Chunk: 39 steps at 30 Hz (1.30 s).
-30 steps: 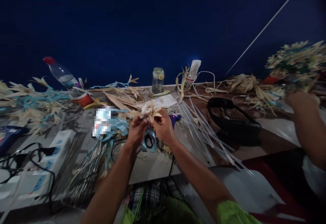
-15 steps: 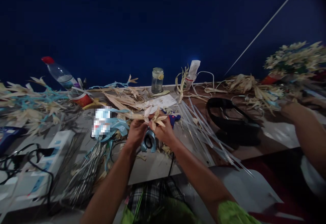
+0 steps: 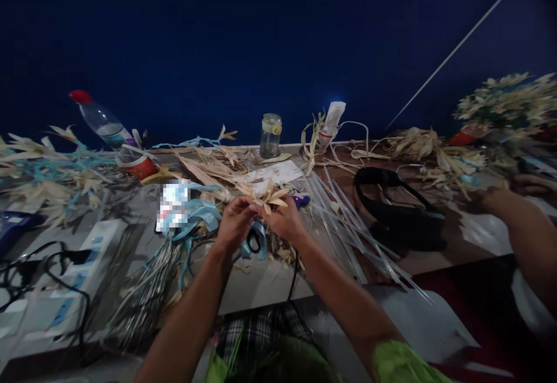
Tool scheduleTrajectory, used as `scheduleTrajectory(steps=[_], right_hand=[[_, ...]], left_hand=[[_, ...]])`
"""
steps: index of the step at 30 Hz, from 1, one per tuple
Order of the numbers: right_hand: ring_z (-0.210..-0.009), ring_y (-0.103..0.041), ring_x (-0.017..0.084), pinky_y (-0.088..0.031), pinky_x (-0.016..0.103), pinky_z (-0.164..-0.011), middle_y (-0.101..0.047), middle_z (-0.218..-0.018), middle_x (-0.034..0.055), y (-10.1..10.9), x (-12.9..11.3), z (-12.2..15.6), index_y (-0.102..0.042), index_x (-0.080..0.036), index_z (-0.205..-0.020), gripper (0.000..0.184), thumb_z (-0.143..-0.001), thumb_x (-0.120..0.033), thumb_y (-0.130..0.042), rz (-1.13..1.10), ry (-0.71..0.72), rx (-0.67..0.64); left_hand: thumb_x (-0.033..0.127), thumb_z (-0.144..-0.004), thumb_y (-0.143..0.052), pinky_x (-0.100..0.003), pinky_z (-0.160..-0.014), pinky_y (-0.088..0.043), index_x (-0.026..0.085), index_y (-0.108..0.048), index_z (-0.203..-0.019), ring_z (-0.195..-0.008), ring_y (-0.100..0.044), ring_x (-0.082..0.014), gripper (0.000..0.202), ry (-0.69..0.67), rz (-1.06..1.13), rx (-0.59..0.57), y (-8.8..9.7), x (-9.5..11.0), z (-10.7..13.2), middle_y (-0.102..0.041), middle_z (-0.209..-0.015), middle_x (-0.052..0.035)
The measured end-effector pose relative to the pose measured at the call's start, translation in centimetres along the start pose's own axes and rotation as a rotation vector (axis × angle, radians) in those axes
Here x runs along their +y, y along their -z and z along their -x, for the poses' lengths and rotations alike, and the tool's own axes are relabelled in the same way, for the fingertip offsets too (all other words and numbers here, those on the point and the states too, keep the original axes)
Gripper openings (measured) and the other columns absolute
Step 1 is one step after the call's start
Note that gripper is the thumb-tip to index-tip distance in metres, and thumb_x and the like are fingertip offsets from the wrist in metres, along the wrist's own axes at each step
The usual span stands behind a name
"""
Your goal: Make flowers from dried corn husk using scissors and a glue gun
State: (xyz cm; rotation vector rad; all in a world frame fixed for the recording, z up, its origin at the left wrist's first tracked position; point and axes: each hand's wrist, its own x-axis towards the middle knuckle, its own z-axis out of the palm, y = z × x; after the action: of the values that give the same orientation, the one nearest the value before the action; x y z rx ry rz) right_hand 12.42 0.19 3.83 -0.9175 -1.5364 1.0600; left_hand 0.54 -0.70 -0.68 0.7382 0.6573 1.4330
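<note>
A dark blue wall (image 3: pixel 243 40) fills the upper half of the frame. Below it, a cluttered bench (image 3: pixel 256 287) runs across the full width. Clear rods (image 3: pixel 369 244) fan out from the centre toward the lower right, and a white power strip (image 3: pixel 104 244) with black cables lies slantwise at lower left. A heap of pale flowers on light-blue stems (image 3: pixel 47 162) spreads along the left edge; a fuller bunch (image 3: pixel 509 101) stands at upper right. Below that bunch, a co-worker's hand (image 3: pixel 498 200) reaches in from the right edge, too blurred to tell its grip. A black strapped object (image 3: pixel 413 223) sits right of the rods. At left, a red-capped bottle (image 3: pixel 102 122) leans behind a red cup (image 3: pixel 141 168). In the middle of the frame, the person's left hand (image 3: pixel 235 215) and right hand (image 3: pixel 285 215) meet, fingertips almost together. A glass jar (image 3: pixel 270 139) stands beyond them, and a light-blue ribbon roll (image 3: pixel 262 238) lies just below. Between the hands is a small husk flower (image 3: pixel 272 198), petals splayed; the right fingers pinch it, and the left fingers press together at its base.
</note>
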Motion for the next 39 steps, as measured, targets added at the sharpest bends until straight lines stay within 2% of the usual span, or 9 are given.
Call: scheduleTrajectory(steps=[5,10,13,20,23,26,32,37,39], right_hand=[[-0.065,-0.056,0.015,-0.046,0.027,-0.064,-0.062,-0.068,0.0023,1.9,-0.4,-1.6,-0.058,-0.017,-0.065,0.022,-0.065,-0.038,-0.065,-0.021,-0.049,0.126],[-0.055,-0.049,0.011,-0.040,0.023,-0.053,-0.055,-0.060,-0.0023,4.1,-0.1,-2.3,-0.060,-0.016,-0.071,0.022,-0.064,-0.036,-0.066,0.010,-0.082,0.223],[-0.048,-0.041,0.008,-0.035,0.022,-0.047,-0.048,-0.055,-0.0045,4.5,-0.3,-2.4,-0.058,-0.016,-0.071,0.023,-0.063,-0.036,-0.066,-0.051,-0.131,0.260],[-0.044,-0.037,0.007,-0.031,0.022,-0.046,-0.040,-0.046,-0.0061,4.1,0.9,-4.2,-0.048,-0.017,-0.056,0.025,-0.065,-0.035,-0.064,-0.066,-0.134,0.228],[-0.044,-0.036,0.007,-0.030,0.022,-0.046,-0.039,-0.044,-0.0063,3.5,1.6,-5.1,-0.045,-0.018,-0.051,0.029,-0.066,-0.036,-0.063,-0.031,-0.126,0.194],[-0.043,-0.035,0.006,-0.028,0.022,-0.045,-0.038,-0.043,-0.0067,2.8,1.8,-5.7,-0.043,-0.018,-0.050,0.030,-0.067,-0.036,-0.061,0.005,-0.140,0.162],[-0.044,-0.036,0.006,-0.028,0.022,-0.046,-0.039,-0.043,-0.0063,1.3,2.3,-6.4,-0.044,-0.017,-0.050,0.029,-0.067,-0.035,-0.060,-0.024,-0.124,0.088],[-0.044,-0.037,0.006,-0.030,0.022,-0.047,-0.040,-0.044,-0.0059,1.0,2.1,-6.0,-0.046,-0.017,-0.051,0.029,-0.066,-0.036,-0.060,-0.030,-0.155,0.085],[-0.044,-0.036,0.006,-0.029,0.022,-0.047,-0.039,-0.044,-0.0061,1.2,1.8,-5.6,-0.044,-0.017,-0.051,0.030,-0.066,-0.037,-0.061,-0.040,-0.170,0.095]], left_hand=[[0.026,-0.064,-0.072,-0.023,-0.060,-0.043,0.016,-0.061,-0.083,-0.058,-0.056,-0.0073,0.023,-0.097,-0.081,0.138,0.2,0.5,-0.3,-0.064,-0.080,-0.0014],[0.029,-0.068,-0.068,-0.020,-0.053,-0.040,0.016,-0.059,-0.079,-0.050,-0.050,-0.0054,0.020,-0.200,-0.242,0.309,0.9,0.9,-0.7,-0.059,-0.066,0.0017],[0.032,-0.070,-0.066,-0.019,-0.051,-0.039,0.016,-0.059,-0.080,-0.048,-0.048,-0.0058,0.020,-0.223,-0.354,0.331,0.8,0.9,-0.6,-0.056,-0.061,0.0029],[0.032,-0.078,-0.055,-0.021,-0.049,-0.038,0.017,-0.060,-0.083,-0.049,-0.047,-0.0081,0.017,-0.192,-0.598,0.231,0.4,0.1,0.0,-0.055,-0.060,0.0022],[0.028,-0.080,-0.051,-0.021,-0.050,-0.036,0.018,-0.062,-0.086,-0.050,-0.047,-0.0094,0.016,-0.180,-0.673,0.140,0.6,-0.6,0.3,-0.056,-0.062,0.0012],[0.020,-0.078,-0.050,-0.024,-0.056,-0.039,0.019,-0.064,-0.088,-0.055,-0.049,-0.0116,0.017,-0.251,-0.794,0.015,0.6,-1.0,0.5,-0.057,-0.067,-0.0007],[0.009,-0.075,-0.045,-0.033,-0.080,-0.041,0.020,-0.064,-0.083,-0.090,-0.054,-0.0190,0.023,-0.488,-1.038,-0.150,0.0,-0.6,0.7,-0.059,-0.089,-0.0077],[0.014,-0.079,-0.047,-0.031,-0.078,-0.042,0.019,-0.063,-0.090,-0.088,-0.056,-0.0181,0.020,-0.479,-1.085,-0.254,-0.1,-0.4,0.9,-0.061,-0.089,-0.0078],[0.018,-0.080,-0.049,-0.030,-0.076,-0.042,0.020,-0.064,-0.089,-0.083,-0.057,-0.0176,0.017,-0.458,-1.096,-0.203,0.1,0.1,0.9,-0.062,-0.085,-0.0064]])
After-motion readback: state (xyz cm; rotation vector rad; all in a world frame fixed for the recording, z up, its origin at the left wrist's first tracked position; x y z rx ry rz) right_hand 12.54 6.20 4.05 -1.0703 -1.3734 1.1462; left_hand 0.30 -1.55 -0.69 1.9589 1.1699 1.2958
